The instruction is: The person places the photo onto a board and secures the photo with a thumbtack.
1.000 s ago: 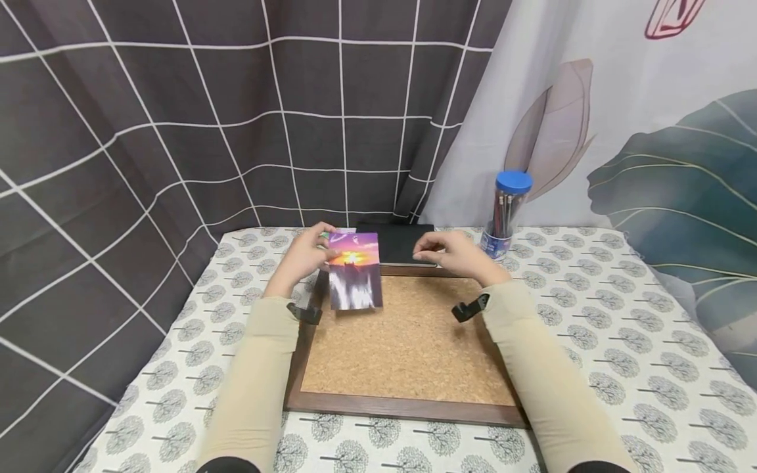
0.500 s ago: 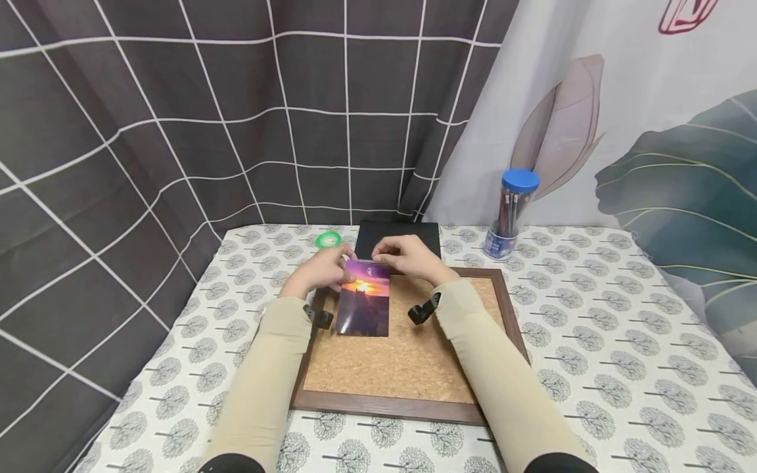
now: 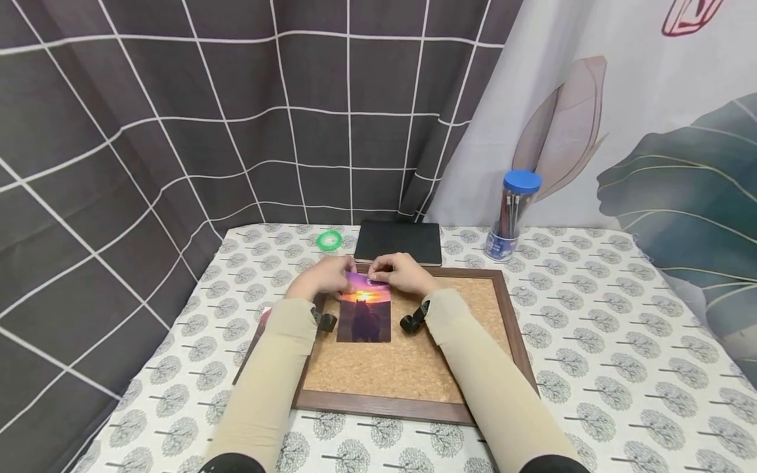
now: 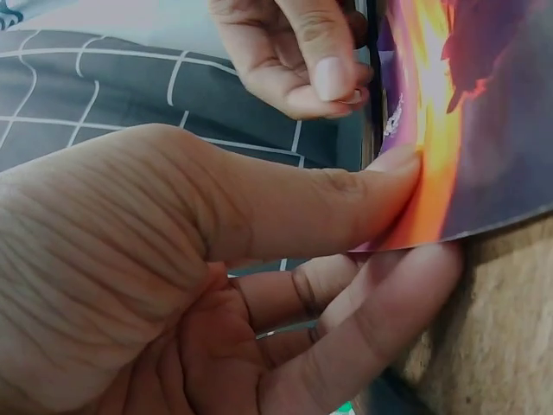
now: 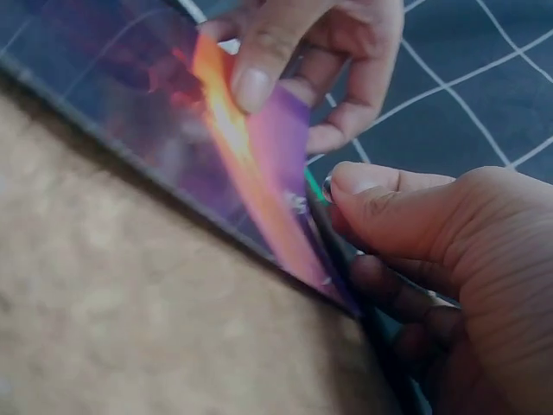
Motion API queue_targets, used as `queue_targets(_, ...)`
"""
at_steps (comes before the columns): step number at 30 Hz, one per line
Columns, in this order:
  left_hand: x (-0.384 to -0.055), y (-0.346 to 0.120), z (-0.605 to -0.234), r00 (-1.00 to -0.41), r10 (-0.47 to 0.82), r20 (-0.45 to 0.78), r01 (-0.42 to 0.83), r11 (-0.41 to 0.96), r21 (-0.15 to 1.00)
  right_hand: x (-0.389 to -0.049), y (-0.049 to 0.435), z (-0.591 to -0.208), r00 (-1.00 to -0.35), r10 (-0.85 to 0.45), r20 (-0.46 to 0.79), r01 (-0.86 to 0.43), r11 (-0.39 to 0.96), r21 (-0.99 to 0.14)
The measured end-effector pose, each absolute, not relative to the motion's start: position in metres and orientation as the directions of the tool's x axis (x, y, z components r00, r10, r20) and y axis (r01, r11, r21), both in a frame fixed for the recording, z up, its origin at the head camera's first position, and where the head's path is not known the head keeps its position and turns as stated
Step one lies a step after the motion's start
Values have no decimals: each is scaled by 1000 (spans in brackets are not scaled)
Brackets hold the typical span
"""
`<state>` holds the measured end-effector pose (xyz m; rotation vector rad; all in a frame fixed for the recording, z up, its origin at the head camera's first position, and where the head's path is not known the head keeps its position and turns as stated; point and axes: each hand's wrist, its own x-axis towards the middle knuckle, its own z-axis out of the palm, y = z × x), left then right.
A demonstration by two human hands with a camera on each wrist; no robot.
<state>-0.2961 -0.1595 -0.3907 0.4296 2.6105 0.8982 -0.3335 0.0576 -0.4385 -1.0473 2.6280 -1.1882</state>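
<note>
A sunset photo print (image 3: 364,322) with a purple sky hangs over the upper left part of the framed corkboard (image 3: 402,374). My left hand (image 3: 332,274) pinches its left edge, the thumb on the picture side and the fingers behind, as the left wrist view shows. In the right wrist view the print (image 5: 164,130) is bent near its top. My right hand (image 3: 405,272) is by the print's top edge. Between its thumb and forefinger it pinches a small shiny metal piece (image 5: 327,188), mostly hidden by the fingertips.
Behind the board lie a black notebook (image 3: 397,242) and a green tape roll (image 3: 328,240). A clear jar of pencils with a blue lid (image 3: 512,213) stands at the back right. A dark red flat thing (image 3: 255,341) shows partly beside the left sleeve.
The left hand has brought the print down and right over the corkboard. My right hand has moved left, from the board's far edge to the print's top.
</note>
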Motion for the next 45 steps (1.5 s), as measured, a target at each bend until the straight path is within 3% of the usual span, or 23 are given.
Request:
queue_targets(18, -297, -161, -396, -890, 410, -200, 226, 777, 587, -332, 51, -447, -743, -629, 228, -609, 496, -619)
queue_targets(45, -298, -161, -398, -890, 408, -202, 225, 779, 585, -331, 48, -448, -774, -594, 219, -591, 552, -588)
